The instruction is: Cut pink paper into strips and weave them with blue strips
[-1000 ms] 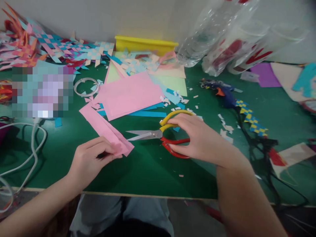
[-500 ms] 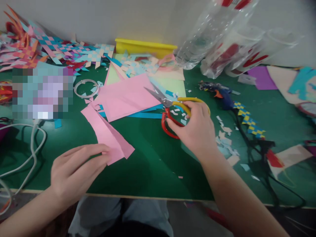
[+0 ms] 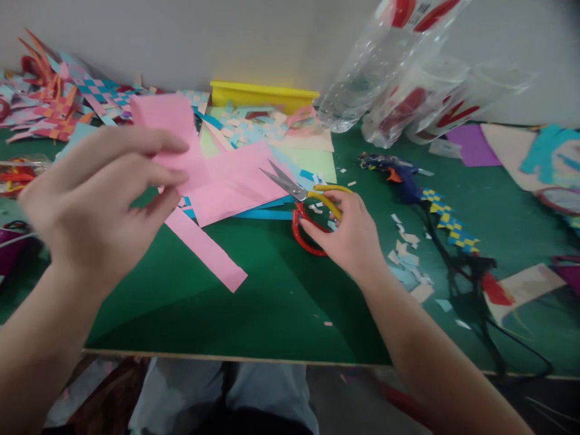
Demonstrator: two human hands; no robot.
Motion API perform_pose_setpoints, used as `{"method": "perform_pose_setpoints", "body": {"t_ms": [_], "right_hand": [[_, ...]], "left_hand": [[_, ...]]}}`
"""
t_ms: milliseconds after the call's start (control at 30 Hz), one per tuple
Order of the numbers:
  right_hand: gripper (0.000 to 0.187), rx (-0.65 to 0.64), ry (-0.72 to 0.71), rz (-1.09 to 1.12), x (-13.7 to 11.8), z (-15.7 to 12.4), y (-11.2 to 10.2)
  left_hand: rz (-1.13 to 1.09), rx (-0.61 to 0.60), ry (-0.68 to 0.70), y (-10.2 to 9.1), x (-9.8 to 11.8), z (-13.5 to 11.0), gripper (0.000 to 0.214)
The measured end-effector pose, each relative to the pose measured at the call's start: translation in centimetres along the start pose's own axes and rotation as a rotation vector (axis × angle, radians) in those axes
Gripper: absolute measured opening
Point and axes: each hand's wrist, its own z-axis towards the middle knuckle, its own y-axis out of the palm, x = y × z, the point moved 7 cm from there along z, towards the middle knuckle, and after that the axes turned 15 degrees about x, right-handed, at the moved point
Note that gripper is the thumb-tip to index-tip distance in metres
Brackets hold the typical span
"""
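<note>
Scissors (image 3: 299, 193) with one yellow and one red handle are gripped in the right hand (image 3: 356, 232), its fingers curled around the handles, the blades slightly parted over the right part of a pink sheet (image 3: 240, 187). The left hand (image 3: 99, 199), raised above the green counter (image 3: 272, 314), has its fingers nearly closed on a pink paper piece (image 3: 165, 112), though blur hides the exact pinch. A pink strip (image 3: 208, 251) lies slantwise on the counter between the hands. Pale scraps (image 3: 410, 257) lie near a blue-and-yellow woven strip (image 3: 448, 220).
</note>
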Motion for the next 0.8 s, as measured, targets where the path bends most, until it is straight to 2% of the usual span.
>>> {"method": "perform_pose_setpoints", "body": {"t_ms": [33,67,133,200,333,367,433,467,500,567,600,667,733,800], "right_hand": [[0.054,-0.004,0.007,0.003,0.0,0.0,0.0],[0.053,-0.009,0.013,0.005,0.0,0.0,0.0],[0.053,-0.022,0.020,0.007,0.1,0.0,0.1],[0.053,-0.029,0.024,0.011,0.1,0.0,0.1],[0.050,-0.027,0.023,0.017,-0.1,-0.1,0.1],[0.049,-0.030,0.023,0.018,-0.1,-0.1,0.1],[0.048,-0.036,0.029,0.016,-0.2,-0.1,0.2],[0.048,-0.040,0.032,0.013,-0.1,-0.1,0.2],[0.049,-0.045,0.035,0.010,-0.1,-0.1,0.2],[0.050,-0.056,0.039,0.004,0.0,-0.1,0.2],[0.050,-0.060,0.038,0.003,0.1,-0.1,0.3],[0.051,-0.064,0.035,0.000,0.1,-0.1,0.2],[0.052,-0.066,0.027,-0.007,0.1,-0.2,0.2],[0.052,-0.067,0.012,-0.025,0.0,-0.3,0.3]], "left_hand": [[0.088,0.006,0.143,1.1,1.0,1.5,0.012],[0.150,0.007,0.230,2.2,1.3,2.7,0.012],[0.212,-0.014,0.307,4.4,0.2,4.8,0.015],[0.194,-0.085,0.296,6.6,-2.2,6.5,0.013],[0.185,-0.188,0.224,10.4,-7.2,9.3,0.026],[0.190,-0.239,0.223,11.4,-8.0,9.7,0.035],[0.210,-0.337,0.174,13.0,-9.2,9.9,0.068],[0.235,-0.384,0.091,13.7,-9.8,9.7,0.082],[0.252,-0.432,0.010,14.2,-10.1,9.2,0.083],[0.262,-0.479,-0.106,14.8,-9.4,7.4,0.060],[0.245,-0.501,-0.097,15.0,-8.3,6.3,0.053],[0.295,-0.519,-0.071,14.9,-5.9,3.6,0.056],[0.186,-0.656,0.023,14.9,-2.9,0.2,0.050],[0.103,-0.790,0.152,14.1,-0.5,-3.2,0.043]]}}
